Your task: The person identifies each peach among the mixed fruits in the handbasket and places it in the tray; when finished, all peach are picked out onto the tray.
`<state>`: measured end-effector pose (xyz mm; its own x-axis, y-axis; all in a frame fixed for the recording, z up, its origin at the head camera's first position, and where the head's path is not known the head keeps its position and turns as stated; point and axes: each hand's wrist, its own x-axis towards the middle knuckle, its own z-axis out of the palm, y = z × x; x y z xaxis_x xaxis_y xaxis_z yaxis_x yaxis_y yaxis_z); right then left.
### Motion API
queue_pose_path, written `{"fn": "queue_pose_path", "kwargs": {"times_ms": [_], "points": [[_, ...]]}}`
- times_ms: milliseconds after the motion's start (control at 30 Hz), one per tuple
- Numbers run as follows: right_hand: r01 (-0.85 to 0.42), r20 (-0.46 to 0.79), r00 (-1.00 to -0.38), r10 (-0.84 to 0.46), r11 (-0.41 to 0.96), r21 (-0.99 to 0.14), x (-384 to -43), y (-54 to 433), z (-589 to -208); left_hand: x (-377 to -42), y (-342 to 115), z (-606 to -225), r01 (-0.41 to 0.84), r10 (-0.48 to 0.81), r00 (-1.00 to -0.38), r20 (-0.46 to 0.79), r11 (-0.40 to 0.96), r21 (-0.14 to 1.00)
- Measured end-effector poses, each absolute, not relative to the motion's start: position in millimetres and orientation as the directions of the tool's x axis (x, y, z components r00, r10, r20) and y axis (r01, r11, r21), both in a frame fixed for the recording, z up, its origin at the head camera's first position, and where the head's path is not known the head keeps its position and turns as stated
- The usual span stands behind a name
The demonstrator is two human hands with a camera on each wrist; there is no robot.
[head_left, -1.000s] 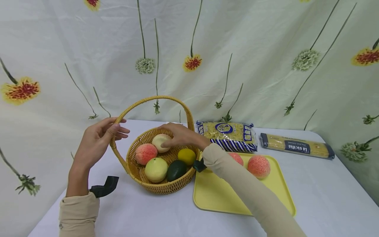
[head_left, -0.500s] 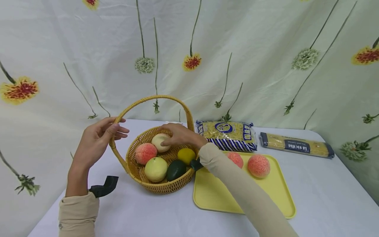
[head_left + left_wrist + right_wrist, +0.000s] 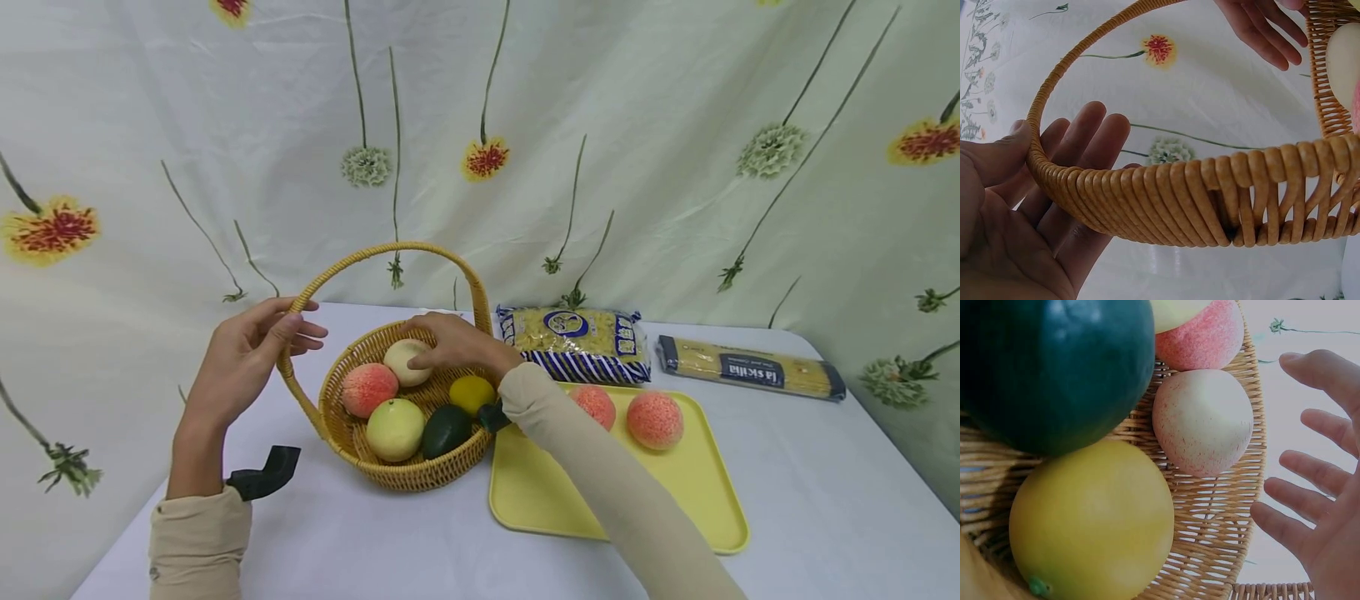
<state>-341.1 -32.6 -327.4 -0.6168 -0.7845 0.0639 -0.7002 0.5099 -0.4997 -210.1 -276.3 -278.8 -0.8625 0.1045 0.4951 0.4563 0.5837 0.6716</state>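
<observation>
My left hand [image 3: 238, 362] holds the arched handle [image 3: 390, 247] of a wicker basket [image 3: 420, 478], thumb on the near side and fingers behind. In the left wrist view the thumb touches the cane-wrapped handle [image 3: 1110, 197]. My right hand [image 3: 459, 342] reaches over the basket's back rim. The right wrist view has its fingers spread, apart from a pale round fruit [image 3: 1204, 422] specked with pink. Also in the basket are a pink peach [image 3: 371, 390], a yellow-green round fruit [image 3: 395, 430], a dark green avocado-like fruit [image 3: 447, 432] and a lemon [image 3: 472, 395].
Right of the basket lies a yellow tray [image 3: 555, 500] bearing two pink peaches, one [image 3: 656, 420] in full view, the other partly behind the right sleeve [image 3: 592, 467]. Behind it are a pasta bag [image 3: 573, 342] and a spaghetti packet [image 3: 750, 368]. A flowered curtain [image 3: 637, 100] hangs behind.
The right forearm has shifted slightly left, uncovering more of the partly hidden peach on the tray. Both hands, the basket and its fruit look unmoved.
</observation>
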Motion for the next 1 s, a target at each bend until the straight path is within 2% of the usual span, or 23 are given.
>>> {"fn": "queue_pose_path", "kwargs": {"times_ms": [667, 867, 1000], "points": [[-0.68, 0.051, -0.64, -0.767, 0.534, -0.504, -339.0, -41.3, -336.3, -211.9, -275.6, -278.1, 0.459, 0.11, -0.863, 0.493, 0.579, 0.674], [-0.679, -0.019, -0.622, -0.783, 0.55, -0.487, -337.9, -46.4, -342.3, -210.7, -276.9, -278.5, 0.459, 0.109, -0.863, 0.494, 0.577, 0.676], [-0.674, -0.059, -0.632, -0.773, 0.585, -0.452, -337.0, -46.5, -344.2, -210.9, -276.5, -278.8, 0.458, 0.109, -0.863, 0.493, 0.578, 0.675]]}}
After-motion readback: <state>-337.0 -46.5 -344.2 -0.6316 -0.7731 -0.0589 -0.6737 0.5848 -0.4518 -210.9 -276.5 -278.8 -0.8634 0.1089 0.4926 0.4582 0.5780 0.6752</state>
